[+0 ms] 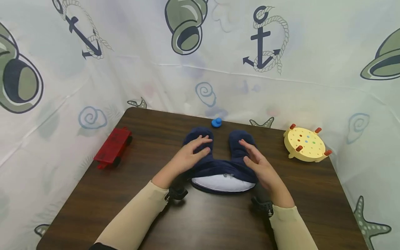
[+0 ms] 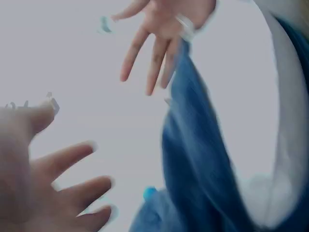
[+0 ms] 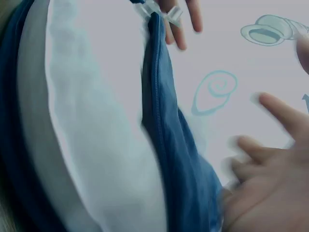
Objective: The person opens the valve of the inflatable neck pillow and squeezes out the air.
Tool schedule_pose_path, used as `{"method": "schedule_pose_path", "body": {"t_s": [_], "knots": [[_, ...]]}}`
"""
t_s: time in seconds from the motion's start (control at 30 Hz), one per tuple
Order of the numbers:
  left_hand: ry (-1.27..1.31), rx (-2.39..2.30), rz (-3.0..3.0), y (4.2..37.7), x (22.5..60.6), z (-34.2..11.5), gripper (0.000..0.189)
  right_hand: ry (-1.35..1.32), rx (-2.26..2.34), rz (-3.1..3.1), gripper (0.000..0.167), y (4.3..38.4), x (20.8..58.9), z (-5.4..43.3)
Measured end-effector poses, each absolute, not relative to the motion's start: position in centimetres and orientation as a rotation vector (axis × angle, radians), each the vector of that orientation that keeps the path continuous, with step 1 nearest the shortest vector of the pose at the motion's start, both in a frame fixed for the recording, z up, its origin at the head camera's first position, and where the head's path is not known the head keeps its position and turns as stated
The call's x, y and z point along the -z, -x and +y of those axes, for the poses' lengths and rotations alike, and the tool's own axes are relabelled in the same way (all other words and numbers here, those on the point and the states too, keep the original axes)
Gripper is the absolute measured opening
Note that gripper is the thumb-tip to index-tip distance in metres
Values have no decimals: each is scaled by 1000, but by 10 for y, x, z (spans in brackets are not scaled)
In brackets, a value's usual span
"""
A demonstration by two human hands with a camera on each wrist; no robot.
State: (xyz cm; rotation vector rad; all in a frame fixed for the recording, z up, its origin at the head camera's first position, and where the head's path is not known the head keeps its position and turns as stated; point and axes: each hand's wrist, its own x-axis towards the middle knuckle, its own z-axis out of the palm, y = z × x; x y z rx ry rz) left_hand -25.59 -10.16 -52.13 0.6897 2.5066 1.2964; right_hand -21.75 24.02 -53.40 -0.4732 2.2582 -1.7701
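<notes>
A navy U-shaped neck pillow [image 1: 225, 165] lies on the table with its two arms pointing away from me. Along its near edge the cover gapes, showing white inside [image 1: 222, 183]. A zipper edge [image 3: 155, 72] of the blue cover runs beside that white part in the right wrist view. My left hand [image 1: 189, 156] hovers by the pillow's left arm, fingers spread. Over on the other side, my right hand [image 1: 262, 170] is held at the right arm, its fingers loosely extended. Both palms face inward across the pillow, and neither hand grips anything.
The dark wooden table [image 1: 156, 139] carries a red wheeled toy [image 1: 112, 147] at left and a blue knob-shaped piece [image 1: 216, 122] at the back edge. A yellow round toy with red pegs [image 1: 304, 144] stands at right. A printed curtain [image 1: 225, 86] surrounds the table.
</notes>
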Motion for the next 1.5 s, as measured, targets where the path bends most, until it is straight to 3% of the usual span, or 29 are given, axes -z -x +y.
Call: {"method": "schedule_pose_path", "body": {"t_s": [0.13,0.23,0.37,0.6,0.87,1.03,1.17,1.27,1.37,1.5], "knots": [[-842,-866,2486,250,546,-97,83,529,1339,2412,83,214,550,249],[-825,-751,2519,247,563,-96,80,522,1176,2468,90,213,560,249],[-804,-753,2602,245,571,-92,65,502,1140,2516,78,214,563,241],[-760,-954,2812,243,570,-74,59,427,1153,2594,55,217,555,230],[-707,-1100,2829,251,577,-70,39,255,1331,2648,64,220,558,221],[-569,-1420,2684,260,594,-76,48,131,1254,2736,65,225,558,218],[-517,-1504,2674,256,580,-74,51,125,1143,2810,64,224,547,221],[-676,-1472,2738,250,561,-77,37,248,1173,2907,46,220,542,218],[-1014,-1314,2804,247,543,-86,19,462,1268,2989,12,216,538,215],[-1191,-945,2838,245,536,-94,20,722,1179,2995,20,214,539,209]]}}
